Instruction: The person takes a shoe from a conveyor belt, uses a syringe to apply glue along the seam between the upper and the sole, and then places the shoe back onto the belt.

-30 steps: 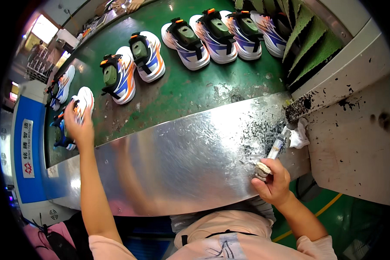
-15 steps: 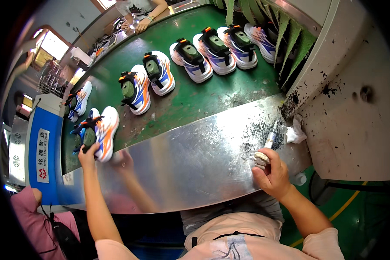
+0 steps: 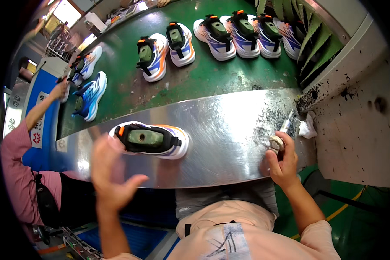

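Note:
A white, purple and orange sneaker [image 3: 177,145] lies on the metal ledge with a green shoe last [image 3: 145,137] inside it. My left hand [image 3: 110,171], blurred, hovers by its toe side with the fingers apart and the thumb stretched out, holding nothing. At the right end of the ledge my right hand [image 3: 285,161] is closed on a rounded grey-white lump [image 3: 276,144], its kind unclear. A slim white pen-like tool [image 3: 287,122] sticks out beyond those fingers; I cannot tell whether it is gripped or lying there.
Several similar sneakers [image 3: 221,39] stand on the green belt [image 3: 221,82]. A blue sneaker [image 3: 91,96] is at its left, near a co-worker's hand [image 3: 60,90]. Crumpled white tissue [image 3: 307,125] lies beside the machine housing [image 3: 355,104] with green curtain strips [image 3: 316,47].
The sneaker has come from the belt's left onto the ledge, and my left hand has let go of it. The view has shifted. A co-worker's arm now reaches in at left.

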{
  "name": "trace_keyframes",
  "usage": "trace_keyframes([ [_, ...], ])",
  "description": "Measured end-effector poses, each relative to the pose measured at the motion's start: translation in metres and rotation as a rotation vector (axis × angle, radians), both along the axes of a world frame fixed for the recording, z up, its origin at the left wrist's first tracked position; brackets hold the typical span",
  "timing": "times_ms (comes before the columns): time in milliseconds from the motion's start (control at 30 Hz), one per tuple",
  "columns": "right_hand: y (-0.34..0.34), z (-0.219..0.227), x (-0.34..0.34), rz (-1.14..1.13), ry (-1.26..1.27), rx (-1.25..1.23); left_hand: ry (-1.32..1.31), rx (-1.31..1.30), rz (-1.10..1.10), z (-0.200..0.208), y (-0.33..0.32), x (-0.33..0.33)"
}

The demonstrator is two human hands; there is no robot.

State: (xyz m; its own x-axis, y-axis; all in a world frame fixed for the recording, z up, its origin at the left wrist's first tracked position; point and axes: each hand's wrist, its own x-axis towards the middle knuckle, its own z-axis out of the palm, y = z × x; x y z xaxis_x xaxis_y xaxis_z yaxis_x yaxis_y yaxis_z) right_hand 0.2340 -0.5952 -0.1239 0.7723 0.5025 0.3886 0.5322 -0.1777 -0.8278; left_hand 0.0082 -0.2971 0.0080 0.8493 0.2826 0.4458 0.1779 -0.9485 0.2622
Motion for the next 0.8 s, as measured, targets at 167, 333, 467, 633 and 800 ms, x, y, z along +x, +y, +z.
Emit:
trace_keyframes([
  [167, 0.008, 0.017, -0.001, 0.020, 0.196, 0.007, 0.418, 0.020, -0.179, 0.016, 0.035, 0.072],
  [333, -0.006, 0.023, -0.016, 0.089, 0.239, -0.074, 0.168, 0.083, -0.258, -0.004, -0.008, 0.056],
  [467, -0.006, 0.018, -0.017, 0.075, 0.198, -0.029, 0.100, 0.138, -0.221, -0.014, -0.040, 0.042],
  [633, 0.008, 0.012, -0.005, 0.006, 0.188, 0.003, 0.103, 0.148, -0.209, -0.011, -0.039, 0.043],
  [800, 0.006, 0.015, -0.009, 0.041, 0.147, -0.067, 0.124, 0.115, -0.220, -0.008, -0.034, 0.048],
])
